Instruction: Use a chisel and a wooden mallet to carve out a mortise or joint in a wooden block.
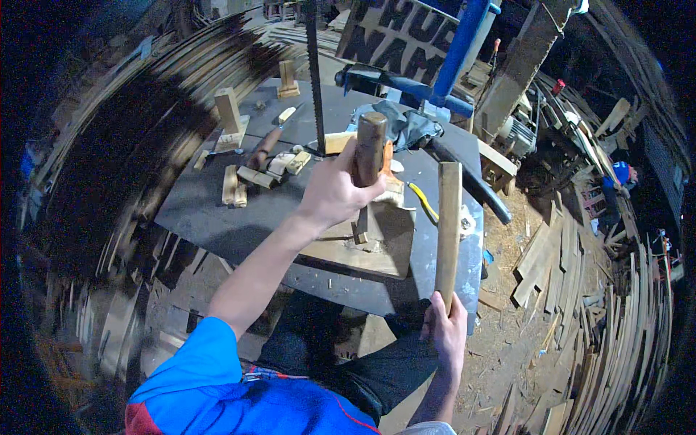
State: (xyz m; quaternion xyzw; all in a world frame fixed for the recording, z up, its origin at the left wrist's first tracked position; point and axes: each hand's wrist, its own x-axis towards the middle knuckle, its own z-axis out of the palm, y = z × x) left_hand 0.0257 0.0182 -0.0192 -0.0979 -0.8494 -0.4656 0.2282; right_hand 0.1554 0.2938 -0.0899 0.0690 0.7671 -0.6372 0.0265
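Wooden stock fills both of our hands above a dark metal work table (210, 210). Our left hand (335, 190) is clamped around a short round wooden handle (370, 148), fingers wrapped fully about it, holding it upright just above a pale wooden board (377, 250) that lies flat on the table. Our right hand (446, 330) is closed on the lower end of a long flat wooden slat (449, 225) — the slat rises toward 12 o'clock from the fist and stands at 3 o'clock of the left hand, near it but apart. A small upright wooden piece (360, 226) stands on the board directly below the left hand. At 9 o'clock of the left hand lie several small wooden offcuts (239, 181) and a brown-handled tool (264, 147). A narrow saw blade (315, 72) runs vertically at 11 o'clock of that hand, and a blue machine frame (460, 43) stands at 1 o'clock. A grey cloth (406, 127) lies behind the handle — touching or not, we cannot tell. Loose wooden strips (616, 326) are stacked at 3 o'clock of the table.
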